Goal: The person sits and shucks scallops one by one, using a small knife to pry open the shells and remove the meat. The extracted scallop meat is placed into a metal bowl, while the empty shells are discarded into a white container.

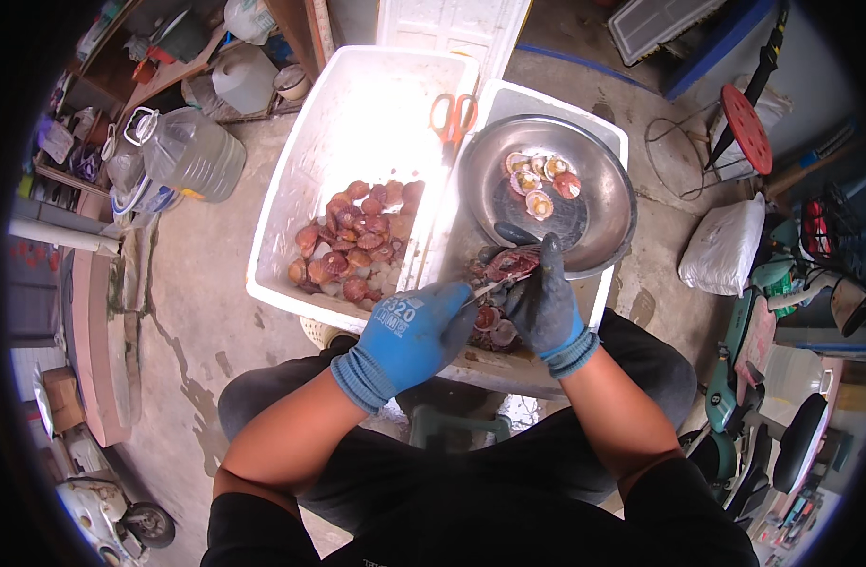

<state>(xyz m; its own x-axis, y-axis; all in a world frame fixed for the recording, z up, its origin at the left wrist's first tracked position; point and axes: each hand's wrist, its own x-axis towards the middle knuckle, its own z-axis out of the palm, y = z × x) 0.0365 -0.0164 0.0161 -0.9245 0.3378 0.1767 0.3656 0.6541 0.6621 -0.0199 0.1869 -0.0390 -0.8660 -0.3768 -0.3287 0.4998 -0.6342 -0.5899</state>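
Note:
My left hand, in a blue work glove, is closed round something thin with a shiny metal tip, most of it hidden in the fist. The tip points at a dark reddish scallop. That scallop sits in the fingers of my right hand, whose glove is dark and wet-looking, with its thumb pointing up. Below the hands, more scallops lie in a white foam box. A steel bowl rests over this box and holds several opened scallops on half shells.
To the left stands a larger foam box with a heap of closed scallops. Orange-handled scissors rest at its right rim. A big clear water jug, a red round stool seat and a white sack stand around.

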